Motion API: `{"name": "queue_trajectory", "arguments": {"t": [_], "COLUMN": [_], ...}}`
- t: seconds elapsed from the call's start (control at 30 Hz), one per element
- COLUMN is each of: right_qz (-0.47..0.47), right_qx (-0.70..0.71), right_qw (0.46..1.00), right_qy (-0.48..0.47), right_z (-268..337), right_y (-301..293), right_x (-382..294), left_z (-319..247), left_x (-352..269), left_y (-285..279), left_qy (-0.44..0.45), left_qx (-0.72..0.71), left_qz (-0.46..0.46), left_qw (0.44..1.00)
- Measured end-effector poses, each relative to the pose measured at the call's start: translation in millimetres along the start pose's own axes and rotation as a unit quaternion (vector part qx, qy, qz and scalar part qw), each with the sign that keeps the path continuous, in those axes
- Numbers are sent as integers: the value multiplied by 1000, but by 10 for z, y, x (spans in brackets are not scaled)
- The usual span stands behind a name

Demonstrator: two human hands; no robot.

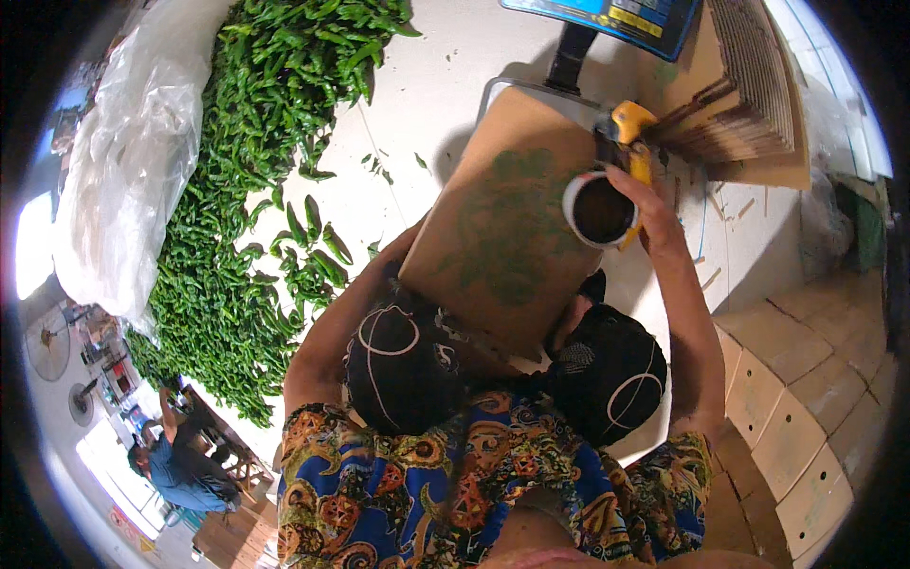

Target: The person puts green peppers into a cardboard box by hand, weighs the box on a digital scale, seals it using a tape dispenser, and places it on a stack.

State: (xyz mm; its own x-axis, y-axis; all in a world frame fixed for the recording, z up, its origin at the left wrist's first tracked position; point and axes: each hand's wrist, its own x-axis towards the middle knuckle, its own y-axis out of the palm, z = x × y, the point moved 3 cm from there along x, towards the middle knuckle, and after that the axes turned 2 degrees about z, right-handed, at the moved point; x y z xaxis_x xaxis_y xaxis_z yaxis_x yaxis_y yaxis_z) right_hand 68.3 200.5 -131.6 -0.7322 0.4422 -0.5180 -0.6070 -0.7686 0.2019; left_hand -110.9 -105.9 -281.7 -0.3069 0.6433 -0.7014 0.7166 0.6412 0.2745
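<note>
A brown cardboard box (pixel 512 213) with a faded green print lies before me, its long side slanting up to the right. It rests at a scale whose pale platform rim (pixel 498 89) shows behind it. My right hand (pixel 643 203) grips a yellow tape dispenser (pixel 633 124) at the box's right edge. The dispenser carries a tape roll (pixel 604 210) with a pale rim and dark centre. My left forearm (pixel 355 306) reaches to the box's left side, where the box hides most of the left hand; its fingers cannot be made out.
Green peppers (pixel 234 235) are heaped along the left beside a clear plastic sheet (pixel 135 163). The scale's display (pixel 611 21) stands at the top. Flattened cardboard (pixel 753 99) leans upper right; stacked boxes (pixel 789 441) line the lower right. Another person (pixel 178 473) is at lower left.
</note>
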Motion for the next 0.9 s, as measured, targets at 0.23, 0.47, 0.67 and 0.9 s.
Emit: {"name": "queue_trajectory", "arguments": {"t": [0.23, 0.47, 0.67, 0.9], "right_qz": [-61, -150, -124, -98], "right_qx": [160, 238, 114, 5], "right_qw": [985, 959, 984, 992], "right_qy": [-25, -47, -52, -84], "right_z": [-285, -333, -153, 154], "right_y": [-1123, -1157, -594, -412], "right_x": [-689, -1107, -1148, -1234], "left_z": [-1315, -1756, -1722, -1644], "left_x": [-24, 25, -69, 235], "left_y": [-144, 763, 1064, 845], "left_qy": [35, 319, 315, 287], "left_qx": [152, 244, 313, 288], "left_qz": [-38, -45, -109, -51], "left_qw": [987, 915, 889, 912]}}
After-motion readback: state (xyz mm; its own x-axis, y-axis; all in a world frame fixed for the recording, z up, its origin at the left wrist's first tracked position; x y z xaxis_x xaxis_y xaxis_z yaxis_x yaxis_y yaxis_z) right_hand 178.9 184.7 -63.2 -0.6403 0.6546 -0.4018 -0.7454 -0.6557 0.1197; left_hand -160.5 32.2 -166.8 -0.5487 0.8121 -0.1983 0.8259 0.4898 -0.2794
